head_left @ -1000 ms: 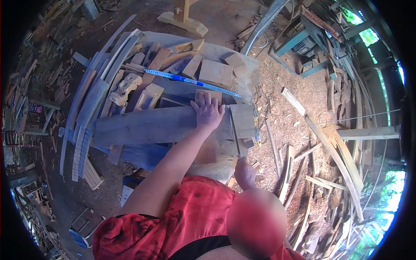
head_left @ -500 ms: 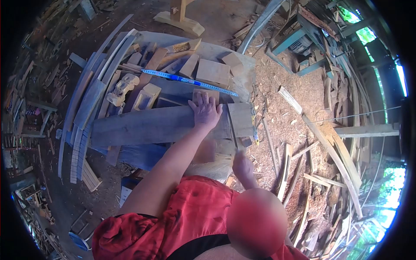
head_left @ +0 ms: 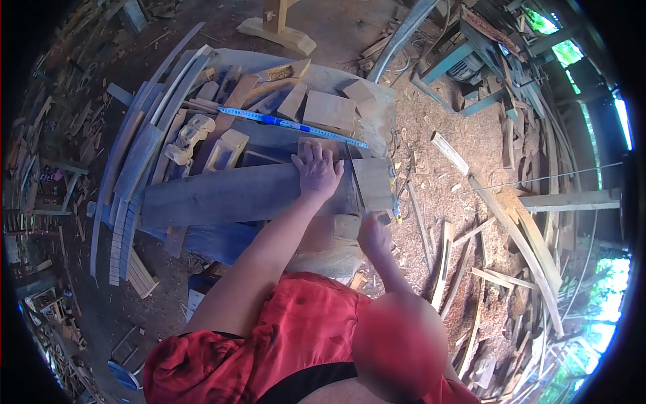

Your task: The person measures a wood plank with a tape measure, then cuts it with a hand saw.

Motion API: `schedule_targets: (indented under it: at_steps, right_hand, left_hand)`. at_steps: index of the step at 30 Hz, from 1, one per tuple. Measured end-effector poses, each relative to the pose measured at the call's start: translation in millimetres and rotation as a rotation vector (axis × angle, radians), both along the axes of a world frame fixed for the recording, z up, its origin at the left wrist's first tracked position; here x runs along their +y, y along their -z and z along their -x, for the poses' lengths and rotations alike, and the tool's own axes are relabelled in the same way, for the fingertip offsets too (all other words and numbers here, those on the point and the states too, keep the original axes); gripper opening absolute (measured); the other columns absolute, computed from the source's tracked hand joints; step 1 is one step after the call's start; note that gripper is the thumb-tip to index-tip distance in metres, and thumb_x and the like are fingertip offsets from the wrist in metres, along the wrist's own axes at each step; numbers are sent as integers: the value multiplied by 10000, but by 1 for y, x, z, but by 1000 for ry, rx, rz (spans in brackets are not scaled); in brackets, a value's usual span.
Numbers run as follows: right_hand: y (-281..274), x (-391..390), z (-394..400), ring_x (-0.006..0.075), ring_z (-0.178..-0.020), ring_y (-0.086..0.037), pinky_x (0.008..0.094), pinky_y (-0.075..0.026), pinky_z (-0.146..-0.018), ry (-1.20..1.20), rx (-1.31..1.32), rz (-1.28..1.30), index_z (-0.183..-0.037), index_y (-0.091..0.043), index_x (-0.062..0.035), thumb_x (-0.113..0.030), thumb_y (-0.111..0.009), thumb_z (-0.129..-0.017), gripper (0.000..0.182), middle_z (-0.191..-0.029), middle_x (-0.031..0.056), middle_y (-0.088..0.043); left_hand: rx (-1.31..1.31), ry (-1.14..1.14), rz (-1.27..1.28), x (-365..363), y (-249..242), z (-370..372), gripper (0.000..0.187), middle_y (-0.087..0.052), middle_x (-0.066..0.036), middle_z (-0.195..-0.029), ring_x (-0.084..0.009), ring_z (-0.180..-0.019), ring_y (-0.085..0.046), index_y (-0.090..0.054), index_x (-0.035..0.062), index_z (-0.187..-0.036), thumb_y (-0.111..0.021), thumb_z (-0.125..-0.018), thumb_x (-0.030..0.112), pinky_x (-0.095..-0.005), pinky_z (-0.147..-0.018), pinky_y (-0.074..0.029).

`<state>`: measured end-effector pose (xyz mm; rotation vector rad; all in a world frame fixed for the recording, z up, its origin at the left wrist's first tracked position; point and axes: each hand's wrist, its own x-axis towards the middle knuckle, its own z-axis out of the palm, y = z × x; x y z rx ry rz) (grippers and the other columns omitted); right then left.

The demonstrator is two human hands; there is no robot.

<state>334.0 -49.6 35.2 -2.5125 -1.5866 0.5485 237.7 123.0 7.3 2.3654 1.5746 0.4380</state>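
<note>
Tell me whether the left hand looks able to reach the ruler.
Probably yes: the ruler lies just beyond the left hand, with no visible barrier, though the hand must leave the board.

Head camera, one. Worn by the person, it looked forward and steeply down over the red garment (head_left: 296,323) at lower centre. Field: very wide, bowed at the edges, corners blackened. Close range: left hand (head_left: 319,174), right hand (head_left: 374,237) and wooden plank (head_left: 229,195) lay around mid-frame. Farther off: metal machine stand (head_left: 444,64), upper right.
</note>
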Motion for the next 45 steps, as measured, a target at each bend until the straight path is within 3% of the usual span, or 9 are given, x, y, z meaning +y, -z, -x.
schedule_targets:
  at_steps: [4, 9, 16, 20, 22, 23, 28, 38, 45]
  right_hand:
    - [8, 22, -2, 421, -698, -611, 529, -459, -626, 40, -24, 23, -983, -492, -55, -271, -382, -926, 249, -733, 240, -620]
    - [-20, -41, 11, 409, -695, -617, 505, -486, -637, 128, -38, 216, -954, -465, -50, -239, -401, -908, 204, -751, 246, -618]
    - [10, 25, -5, 408, -693, -619, 499, -480, -596, 28, -51, -2, -959, -457, -44, -180, -435, -871, 163, -688, 233, -613]
    - [-12, -12, 5, 398, -697, -624, 491, -483, -601, -5, -21, -28, -975, -457, -42, -167, -439, -869, 165, -693, 234, -615]
    - [-17, -45, 14, 390, -693, -627, 488, -484, -613, 168, -35, 263, -967, -471, -43, -164, -451, -859, 164, -700, 226, -620]
    - [-15, -43, 12, 390, -693, -627, 488, -484, -613, 165, -31, 268, -967, -471, -43, -164, -451, -859, 164, -700, 226, -620]
    - [10, 23, -4, 392, -738, -626, 501, -484, -651, 68, -33, 56, -925, -493, -42, -209, -460, -869, 178, -744, 214, -632]
    - [-19, -43, 7, 444, -748, -597, 531, -453, -655, 181, -8, 251, -967, -478, -61, -330, -350, -940, 300, -768, 268, -611]
    - [0, 11, -2, 440, -742, -598, 524, -453, -651, 87, 13, 20, -946, -475, -50, -304, -369, -932, 276, -745, 261, -610]
  left_hand:
    - [-31, -6, -35, 1, 3, 4, 433, -368, -162, -1285, -351, -1280, -255, -523, 35, -1073, -486, -864, 413, -662, -958, -224]
    - [-20, -5, 26, 3, -5, 3, 433, -360, -165, -1299, -356, -1287, -245, -519, 33, -1078, -484, -866, 409, -661, -962, -219]
    - [-14, 14, 28, 0, -1, 4, 454, -362, -181, -1303, -367, -1292, -232, -514, 30, -1110, -456, -875, 414, -664, -971, -200]
    - [-20, 9, 41, 1, 0, 3, 447, -358, -178, -1299, -361, -1297, -229, -512, 28, -1100, -472, -870, 410, -665, -968, -207]
    - [-20, -6, 37, 4, -1, 1, 447, -354, -178, -1300, -360, -1297, -228, -512, 27, -1098, -472, -871, 410, -664, -968, -208]
    - [-11, 1, 28, 2, -1, 2, 446, -349, -177, -1301, -359, -1297, -227, -512, 26, -1096, -471, -871, 410, -664, -968, -209]
    - [-31, 3, 1, 0, 5, 2, 445, -352, -175, -1292, -357, -1294, -228, -511, 26, -1094, -474, -870, 408, -663, -968, -209]
    - [-5, 10, 52, 2, -6, 4, 453, -360, -173, -1290, -355, -1284, -241, -504, 20, -1102, -479, -866, 405, -660, -961, -217]
    - [-35, 7, -15, 0, 4, 3, 452, -368, -178, -1288, -357, -1280, -251, -505, 20, -1099, -477, -866, 407, -663, -957, -222]
